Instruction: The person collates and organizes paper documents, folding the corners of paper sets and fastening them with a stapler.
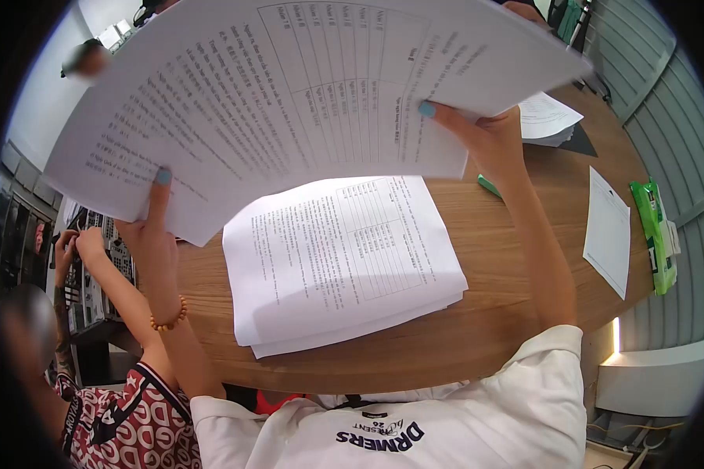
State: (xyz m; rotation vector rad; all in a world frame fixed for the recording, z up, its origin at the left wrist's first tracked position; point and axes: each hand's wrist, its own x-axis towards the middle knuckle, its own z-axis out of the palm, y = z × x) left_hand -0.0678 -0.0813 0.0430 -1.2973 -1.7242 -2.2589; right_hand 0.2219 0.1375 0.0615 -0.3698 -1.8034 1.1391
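A wide printed sheet, or several sheets together, is held up above the table and bends between my two hands. My left hand grips its lower left edge, thumb on the printed face. At the lower right edge my right hand pinches it the same way. The fingers behind the paper are hidden. Below lies a stack of printed pages with a table and lines of text on top; the raised paper covers part of the view behind it.
Another paper stack lies at the back right, near a green object. A single sheet and a green packet are on the wooden table's right side. At left, a person in a patterned shirt reaches toward keyboards.
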